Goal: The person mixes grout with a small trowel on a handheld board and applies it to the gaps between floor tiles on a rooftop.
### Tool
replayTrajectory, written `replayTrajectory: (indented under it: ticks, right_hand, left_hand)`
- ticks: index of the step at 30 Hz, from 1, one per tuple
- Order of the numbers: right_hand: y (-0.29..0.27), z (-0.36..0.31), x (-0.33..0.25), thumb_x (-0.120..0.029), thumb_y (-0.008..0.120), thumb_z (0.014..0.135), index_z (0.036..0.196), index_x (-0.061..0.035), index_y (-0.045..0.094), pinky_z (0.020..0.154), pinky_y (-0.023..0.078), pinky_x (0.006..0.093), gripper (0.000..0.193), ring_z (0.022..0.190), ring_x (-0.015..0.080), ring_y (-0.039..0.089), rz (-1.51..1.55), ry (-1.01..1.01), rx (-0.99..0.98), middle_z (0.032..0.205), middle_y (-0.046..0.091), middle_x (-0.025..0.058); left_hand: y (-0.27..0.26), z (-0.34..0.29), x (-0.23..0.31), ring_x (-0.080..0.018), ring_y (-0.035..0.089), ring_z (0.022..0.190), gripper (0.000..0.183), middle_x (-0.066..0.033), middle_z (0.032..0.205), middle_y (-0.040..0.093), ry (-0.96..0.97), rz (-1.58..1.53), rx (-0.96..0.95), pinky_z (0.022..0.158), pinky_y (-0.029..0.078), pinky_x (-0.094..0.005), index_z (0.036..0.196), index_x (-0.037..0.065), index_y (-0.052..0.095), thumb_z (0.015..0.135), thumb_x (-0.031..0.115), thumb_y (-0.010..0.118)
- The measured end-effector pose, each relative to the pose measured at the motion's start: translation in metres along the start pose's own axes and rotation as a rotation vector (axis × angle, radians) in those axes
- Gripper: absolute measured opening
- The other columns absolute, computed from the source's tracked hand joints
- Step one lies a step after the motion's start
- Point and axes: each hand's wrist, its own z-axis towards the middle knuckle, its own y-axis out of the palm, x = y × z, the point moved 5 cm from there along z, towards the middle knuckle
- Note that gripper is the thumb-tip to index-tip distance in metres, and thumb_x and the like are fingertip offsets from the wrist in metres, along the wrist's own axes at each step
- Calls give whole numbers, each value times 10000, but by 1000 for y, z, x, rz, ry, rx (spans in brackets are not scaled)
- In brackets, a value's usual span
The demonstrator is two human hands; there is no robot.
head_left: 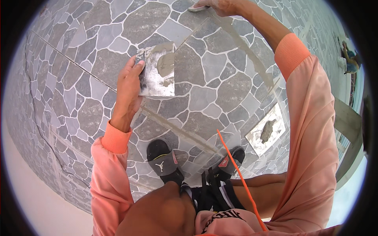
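My left hand [128, 80] grips the left edge of a square metal plate [151, 87], thumb on top and fingers beneath. A patch of wet grey mortar [166, 65] lies on its right half, with smears elsewhere. At the top edge of the view my right hand [223, 6] is closed on a small, flat, pale tool [198, 8], held low over the stone-patterned floor tiles [145, 23]. Whether it is a scraper or a pad I cannot tell. Near my right foot lies another pale square plate [256, 138] with a grey mortar lump [268, 131] on it.
A smeared grey joint [252, 53] runs down from my right hand. My sandalled feet [162, 157] stand on the tiles below the plate. An orange cord [238, 171] hangs before me. A dark cable [35, 122] trails at left. Another person [349, 59] is at the far right.
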Motion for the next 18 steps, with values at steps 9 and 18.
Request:
replayTrajectory:
  ticks: [9, 18]
  right_hand:
    - [-4, -55, -21, -52, 502, 835, 1138, -126, 653, 933, 474, 403, 347, 1085, 364, 580, 139, 65, -56, 1199, 605, 172]
    - [41, -181, -29, -54, 529, 824, 1097, -97, 625, 971, 432, 407, 294, 1116, 320, 548, 26, -14, -33, 1162, 591, 153]
  left_hand:
    - [46, 18, 6, -138, 622, 963, 427, -105, 1145, 606, -15, 79, 0, 817, 516, -268, 1345, -78, 394, 961, 97, 459]
    - [87, 23, -3, -146, 606, 1019, 505, -114, 1204, 583, 3, 193, -28, 859, 501, -272, 1397, -81, 338, 958, 124, 480]
